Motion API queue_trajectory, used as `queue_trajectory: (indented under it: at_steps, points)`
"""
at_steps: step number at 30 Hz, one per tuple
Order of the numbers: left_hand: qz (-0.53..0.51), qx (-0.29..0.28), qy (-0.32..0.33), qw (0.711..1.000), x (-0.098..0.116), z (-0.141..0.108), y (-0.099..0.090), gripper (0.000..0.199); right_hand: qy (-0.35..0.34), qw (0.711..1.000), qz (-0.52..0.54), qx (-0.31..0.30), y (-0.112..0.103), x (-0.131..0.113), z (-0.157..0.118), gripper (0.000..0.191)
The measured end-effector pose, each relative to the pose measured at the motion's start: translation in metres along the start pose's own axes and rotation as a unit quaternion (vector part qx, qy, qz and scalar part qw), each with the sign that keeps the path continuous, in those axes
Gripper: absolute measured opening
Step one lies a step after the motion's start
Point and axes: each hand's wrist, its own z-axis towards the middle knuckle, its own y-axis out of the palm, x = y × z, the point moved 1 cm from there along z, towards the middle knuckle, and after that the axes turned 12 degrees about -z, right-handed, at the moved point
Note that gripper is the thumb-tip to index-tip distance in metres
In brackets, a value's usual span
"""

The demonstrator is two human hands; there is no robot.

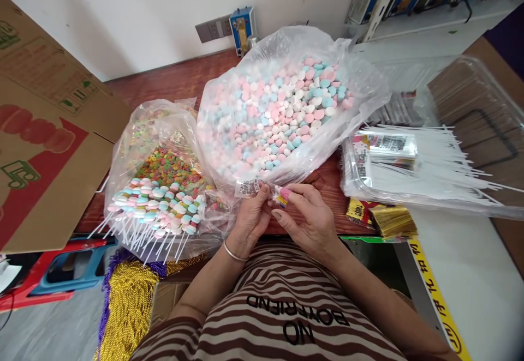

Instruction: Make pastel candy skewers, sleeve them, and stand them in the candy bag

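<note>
Close to the table's front edge, my left hand pinches a small clear printed plastic wrapper between thumb and fingers. The fingers of my right hand are closed on the wrapper's other, brightly coloured end. Whether anything sits inside the wrapper is hidden by my fingers. Just beyond my hands lies a large clear bag of pink, white and blue candies. To the left, several candy sticks with stacked candies on white sticks rest on a bag of small multicoloured ring-shaped candies.
On the right, a clear plastic tray holds white sticks and a stack of printed wrappers. Gold twist ties lie beside it. A cardboard box stands at left. Gold and purple bead strings hang below the table's edge.
</note>
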Motion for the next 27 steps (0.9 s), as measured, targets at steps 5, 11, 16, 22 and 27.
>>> queue_trajectory:
  at_steps: [5,11,16,22,27]
  points:
    - [-0.041,0.040,-0.081,0.995,0.007,-0.001,-0.009,0.041,-0.021,1.000,0.008,-0.014,0.000,-0.010,0.012,0.032]
    - [-0.105,0.050,-0.080,0.990,0.026,-0.004,-0.014,0.035,-0.061,0.997,0.037,-0.013,0.002,-0.029,0.026,0.028]
    - [-0.153,0.024,-0.009,0.988,0.048,-0.007,-0.023,0.030,-0.105,0.991,0.081,-0.031,0.007,-0.045,0.037,0.026]
    - [-0.228,0.002,0.111,0.967,0.101,-0.037,-0.047,0.029,-0.114,0.982,0.137,-0.061,0.045,-0.067,0.065,0.021]
    - [-0.252,0.023,0.271,0.929,0.155,-0.081,-0.097,0.033,-0.144,0.947,0.166,-0.234,0.130,-0.111,0.095,0.018]
